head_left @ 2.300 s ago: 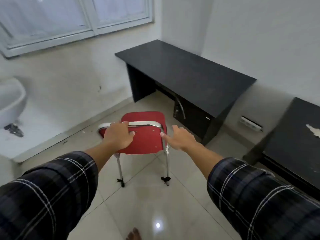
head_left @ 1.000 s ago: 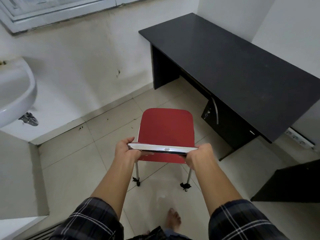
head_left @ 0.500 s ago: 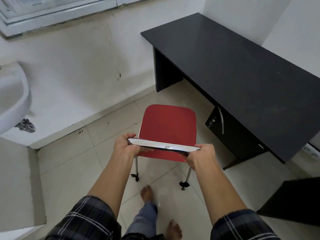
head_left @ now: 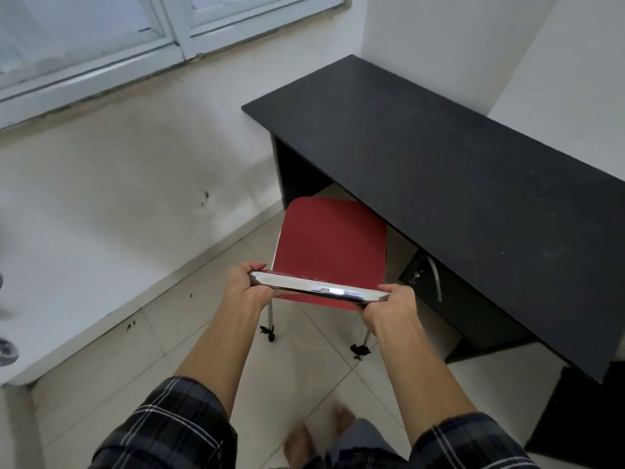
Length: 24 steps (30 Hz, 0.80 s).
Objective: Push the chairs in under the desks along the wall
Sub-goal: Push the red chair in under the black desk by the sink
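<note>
A red chair [head_left: 329,247] with a chrome backrest rail and thin metal legs stands on the tiled floor. The far corner of its seat reaches the open left bay of the black desk [head_left: 456,170] along the right wall. My left hand [head_left: 245,286] grips the left end of the chrome rail. At the rail's right end my right hand [head_left: 390,308] is closed around it. The chair's front legs are hidden beneath the seat.
A drawer unit with a curved handle [head_left: 434,279] fills the desk's right bay, close to the chair's right side. A second dark desk [head_left: 581,418] sits at the lower right. The white wall with a window [head_left: 101,38] runs on the left. My bare feet [head_left: 318,438] are below the chair.
My hands went from reaching for the chair to gripping its rail. The chair has since moved forward towards the desk's opening, and I have stepped after it.
</note>
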Each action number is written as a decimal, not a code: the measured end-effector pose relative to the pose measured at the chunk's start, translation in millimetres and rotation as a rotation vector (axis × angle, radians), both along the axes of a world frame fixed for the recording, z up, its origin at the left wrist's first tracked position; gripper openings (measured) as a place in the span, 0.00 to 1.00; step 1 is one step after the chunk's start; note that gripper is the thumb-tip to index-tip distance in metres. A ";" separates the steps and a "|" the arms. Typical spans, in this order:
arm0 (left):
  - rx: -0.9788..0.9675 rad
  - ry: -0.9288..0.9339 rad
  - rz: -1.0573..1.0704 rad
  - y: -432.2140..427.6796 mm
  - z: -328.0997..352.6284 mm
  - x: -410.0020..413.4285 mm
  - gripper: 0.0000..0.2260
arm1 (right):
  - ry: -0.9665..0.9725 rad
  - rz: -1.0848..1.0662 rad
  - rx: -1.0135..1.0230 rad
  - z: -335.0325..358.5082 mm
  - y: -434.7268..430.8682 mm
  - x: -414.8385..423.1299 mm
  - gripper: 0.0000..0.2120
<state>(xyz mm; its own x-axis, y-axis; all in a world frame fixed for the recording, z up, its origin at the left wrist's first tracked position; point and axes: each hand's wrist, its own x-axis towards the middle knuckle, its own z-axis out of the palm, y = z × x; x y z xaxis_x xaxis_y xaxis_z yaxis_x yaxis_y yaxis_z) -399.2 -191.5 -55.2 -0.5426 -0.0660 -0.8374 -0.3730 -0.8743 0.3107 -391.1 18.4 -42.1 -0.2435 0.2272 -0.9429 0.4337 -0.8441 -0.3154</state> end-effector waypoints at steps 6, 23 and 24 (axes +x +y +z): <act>-0.026 -0.062 -0.040 -5.9 0.5 -78.5 0.03 | -0.011 -0.061 -0.022 -9.3 -6.3 -70.2 0.18; -0.055 -0.117 -0.238 -27.9 -12.9 -258.1 0.09 | 0.035 -0.234 -0.107 -23.5 -28.1 -207.2 0.12; -0.055 -0.119 -0.259 -30.9 -11.4 -267.2 0.09 | 0.033 -0.257 -0.109 -25.0 -32.5 -213.6 0.12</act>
